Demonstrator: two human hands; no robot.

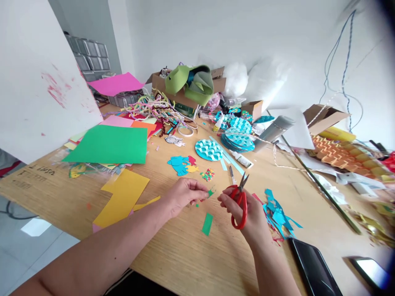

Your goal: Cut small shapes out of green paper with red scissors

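My left hand (191, 192) pinches a small scrap of green paper (210, 193) just above the wooden table. In my right hand (239, 207) is a pair of red-handled scissors (242, 205), its blades pointing up and away from me. Below and between the hands lies a green paper strip (207, 224). Ahead of them sits a little pile of tiny coloured paper bits (207, 174), beside blue, red and yellow fish cutouts (181, 165). Blue paper scraps (279, 213) lie to the right of my right hand.
Yellow paper (123, 197) and a green sheet (108, 144) lie at left. A blue scalloped disc (208, 149), a glue bottle (242, 159) and a pen (232, 174) are ahead. A phone (313, 267) rests front right; a long stick (324, 189) crosses the right side.
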